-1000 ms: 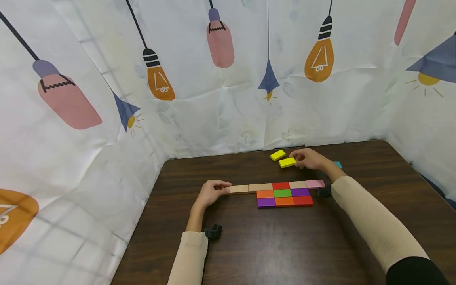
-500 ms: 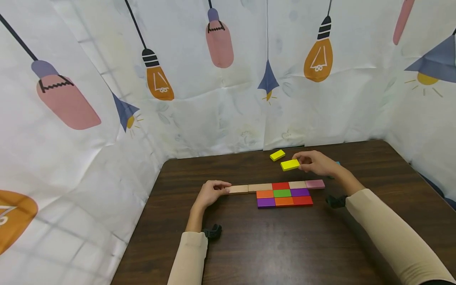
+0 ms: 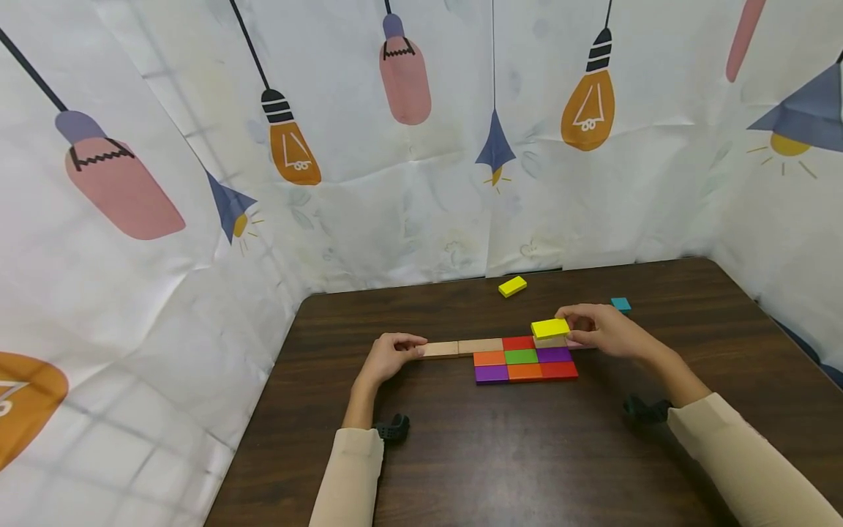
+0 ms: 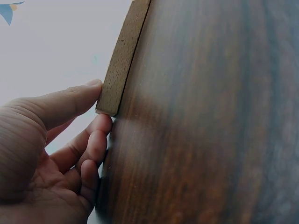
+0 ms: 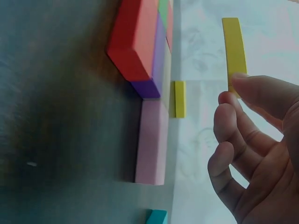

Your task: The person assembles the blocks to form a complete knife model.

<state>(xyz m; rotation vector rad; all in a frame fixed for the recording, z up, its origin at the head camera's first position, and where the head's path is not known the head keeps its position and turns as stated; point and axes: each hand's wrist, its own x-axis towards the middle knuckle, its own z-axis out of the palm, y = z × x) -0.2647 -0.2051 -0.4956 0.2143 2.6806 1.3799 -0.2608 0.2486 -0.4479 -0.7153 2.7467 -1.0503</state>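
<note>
My right hand [image 3: 602,328] pinches a yellow block [image 3: 550,329] by its right end. The block is held above the plain wooden block and the pink block [image 5: 152,142] of the far row. In the right wrist view, thumb and fingertips meet at its lower end. My left hand [image 3: 388,357] pinches the left end of a plain wooden block [image 3: 441,350], which lies flat at that row's left end. The left wrist view has the thumb on the block's side and a finger against its end; the index finger is partly hidden.
Two shorter rows of coloured blocks adjoin the far row, including a green block [image 3: 522,356] and a front red block [image 3: 560,372]. Another yellow block [image 3: 512,286] lies near the dark table's [image 3: 500,454] back edge. A teal block [image 3: 620,304] sits behind my right hand.
My right hand has lifted the yellow block from the back of the table and brought it nearer and slightly right, above the far row. The left hand stays put.
</note>
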